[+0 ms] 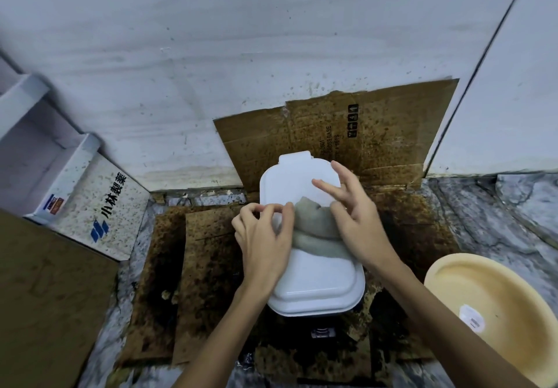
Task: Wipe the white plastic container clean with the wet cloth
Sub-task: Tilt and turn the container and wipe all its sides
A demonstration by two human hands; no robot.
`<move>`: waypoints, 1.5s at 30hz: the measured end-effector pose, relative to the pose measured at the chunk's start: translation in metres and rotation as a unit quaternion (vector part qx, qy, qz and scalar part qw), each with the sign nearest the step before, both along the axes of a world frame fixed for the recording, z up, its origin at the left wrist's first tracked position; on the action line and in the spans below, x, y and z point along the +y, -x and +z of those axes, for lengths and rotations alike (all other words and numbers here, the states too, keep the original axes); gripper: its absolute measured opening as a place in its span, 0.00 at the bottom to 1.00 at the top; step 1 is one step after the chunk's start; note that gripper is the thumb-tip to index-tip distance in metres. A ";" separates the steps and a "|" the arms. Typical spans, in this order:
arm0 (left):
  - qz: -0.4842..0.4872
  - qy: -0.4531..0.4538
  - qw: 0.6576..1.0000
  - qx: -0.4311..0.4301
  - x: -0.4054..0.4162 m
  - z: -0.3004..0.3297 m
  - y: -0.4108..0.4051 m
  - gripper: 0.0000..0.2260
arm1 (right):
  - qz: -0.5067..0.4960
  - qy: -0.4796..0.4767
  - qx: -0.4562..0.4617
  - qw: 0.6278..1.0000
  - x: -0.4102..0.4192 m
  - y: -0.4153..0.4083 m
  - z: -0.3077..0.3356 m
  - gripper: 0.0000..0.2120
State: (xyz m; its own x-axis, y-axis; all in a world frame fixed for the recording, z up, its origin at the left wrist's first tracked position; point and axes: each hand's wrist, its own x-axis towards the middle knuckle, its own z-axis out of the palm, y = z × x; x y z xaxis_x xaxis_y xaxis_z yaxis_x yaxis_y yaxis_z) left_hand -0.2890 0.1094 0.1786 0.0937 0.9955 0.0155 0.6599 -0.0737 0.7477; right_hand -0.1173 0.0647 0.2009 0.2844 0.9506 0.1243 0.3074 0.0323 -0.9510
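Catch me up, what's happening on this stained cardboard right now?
A person is working a grey wet cloth across the lid of a white plastic container that sits on greasy cardboard. The left hand pinches the cloth's left edge while the right hand presses on its other side, two fingers lifted. A cream basin sits to the right.
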 end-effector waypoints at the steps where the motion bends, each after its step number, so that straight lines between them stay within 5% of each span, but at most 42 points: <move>1: 0.007 -0.009 1.000 0.024 0.001 0.001 -0.005 0.19 | -0.064 -0.018 -0.013 0.998 -0.005 -0.002 0.000 0.25; 4: 0.014 -0.048 0.993 0.103 0.001 0.002 -0.017 0.22 | -0.214 0.038 -0.087 0.972 -0.022 -0.008 -0.007 0.17; 7: 0.008 -0.065 0.987 0.150 -0.002 -0.001 -0.021 0.22 | -0.174 0.233 -0.102 0.951 -0.032 -0.012 -0.014 0.23; 9: 0.000 -0.054 0.988 0.145 -0.003 -0.003 -0.020 0.21 | -0.136 0.268 -0.090 0.949 -0.034 -0.009 -0.017 0.26; 20: -0.016 -0.107 0.992 0.069 -0.016 -0.004 -0.005 0.12 | -0.154 0.051 -0.130 0.978 -0.031 0.014 -0.021 0.09; 25: -0.015 -0.110 0.994 0.018 -0.014 -0.009 0.011 0.10 | -0.046 0.002 -0.170 0.984 -0.024 0.012 -0.028 0.25; 33: -0.091 -0.135 0.979 0.124 -0.014 -0.012 0.028 0.27 | -0.006 -0.011 -0.277 0.961 -0.022 -0.002 -0.032 0.24; 41: -0.075 -0.093 0.987 0.110 -0.017 -0.009 0.029 0.26 | -0.014 0.028 -0.186 0.982 -0.040 -0.008 -0.037 0.30; 45: -0.062 -0.081 0.993 0.062 -0.022 -0.006 0.021 0.20 | -0.037 0.021 -0.212 0.976 -0.045 0.009 -0.031 0.26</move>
